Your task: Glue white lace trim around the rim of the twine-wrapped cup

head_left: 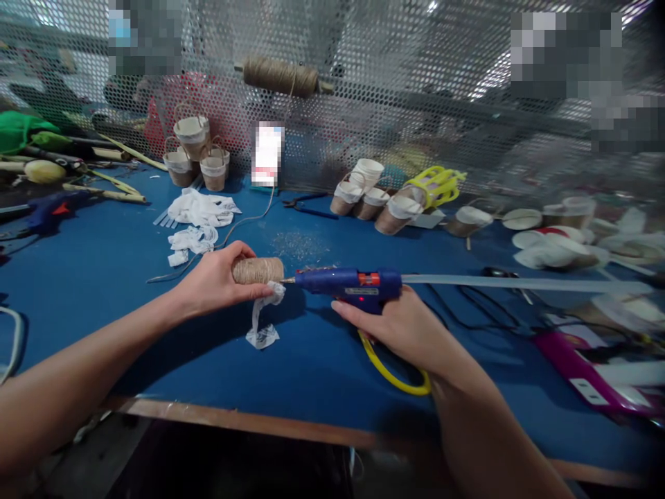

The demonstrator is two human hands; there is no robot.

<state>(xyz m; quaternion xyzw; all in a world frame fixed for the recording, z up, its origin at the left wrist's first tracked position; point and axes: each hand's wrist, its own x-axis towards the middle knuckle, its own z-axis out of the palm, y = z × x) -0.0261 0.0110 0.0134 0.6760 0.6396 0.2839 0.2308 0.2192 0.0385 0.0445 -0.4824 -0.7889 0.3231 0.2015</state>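
Note:
My left hand (224,278) is closed round a small cup wrapped in brown twine (258,269), tipped on its side above the table. A crumpled white lace strip (264,315) hangs below its right end, close to my fingertips. My right hand (397,322) grips a blue glue gun (348,285) whose red light is lit. Its metal nozzle points left at the cup's rim, touching it or very near. A long clear glue stick (519,281) sticks out of the gun's back. Yellow scissors handles (400,378) lie beneath my right hand.
White lace pieces (200,208) lie at the left on the blue table (208,374). Finished twine cups (190,156) and more cups (364,197) stand behind, near pliers (312,206). A twine spool (280,76) hangs on the mesh. A purple power strip (576,367) lies right.

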